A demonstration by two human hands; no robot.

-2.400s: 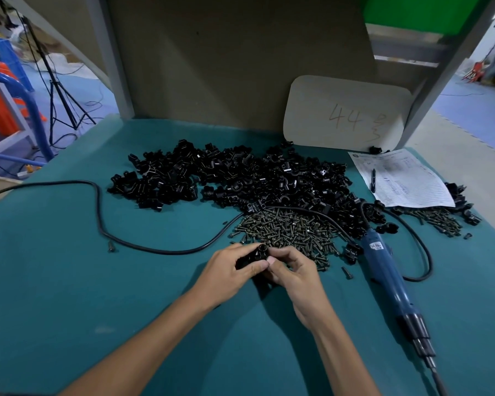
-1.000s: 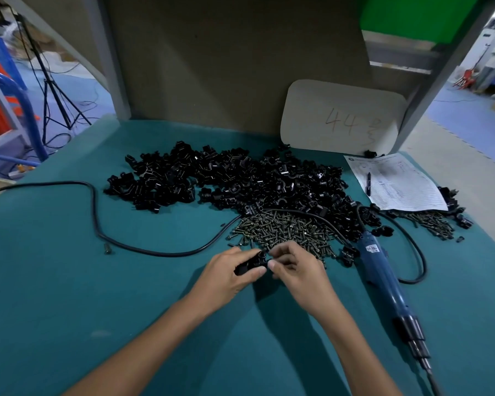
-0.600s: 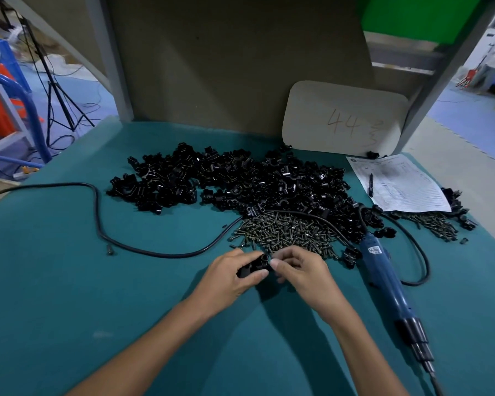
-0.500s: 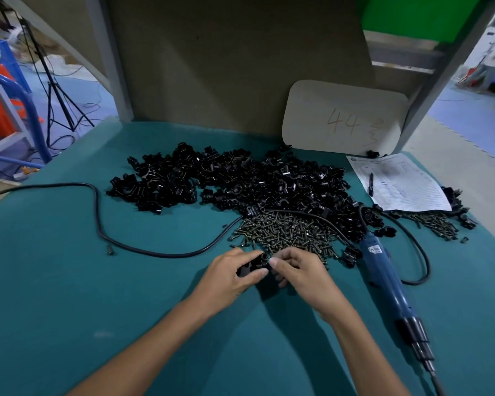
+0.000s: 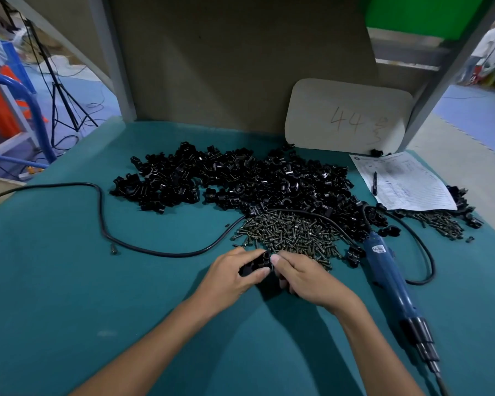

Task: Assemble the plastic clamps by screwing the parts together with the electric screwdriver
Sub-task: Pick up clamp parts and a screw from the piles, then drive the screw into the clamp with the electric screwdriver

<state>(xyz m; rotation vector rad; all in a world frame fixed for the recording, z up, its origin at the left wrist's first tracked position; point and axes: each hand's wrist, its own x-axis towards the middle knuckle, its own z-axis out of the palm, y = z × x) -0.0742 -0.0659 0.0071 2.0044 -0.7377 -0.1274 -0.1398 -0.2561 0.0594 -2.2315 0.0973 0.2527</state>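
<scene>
1. Two grips hold one black clamp (image 5: pixel 256 264), near the screws (image 5: pixel 289 232) on the desk (image 5: pixel 69 281).
2. I read left grip (image 5: pixel 232 278) pinching its body, right grip (image 5: pixel 306 277) its end.
3. Screwdriver (image 5: pixel 389 278) lies to their right.

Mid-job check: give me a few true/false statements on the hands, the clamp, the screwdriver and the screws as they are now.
1. The left hand and right hand both hold the black clamp with curled fingers. True.
2. The right hand grips the electric screwdriver. False: it lies untouched on the green table, to the right of that hand.
3. The screw pile lies just beyond the hands. True.
4. The paper sheet sits at the table's left edge. False: it is at the far right, with a pen on it.
</scene>
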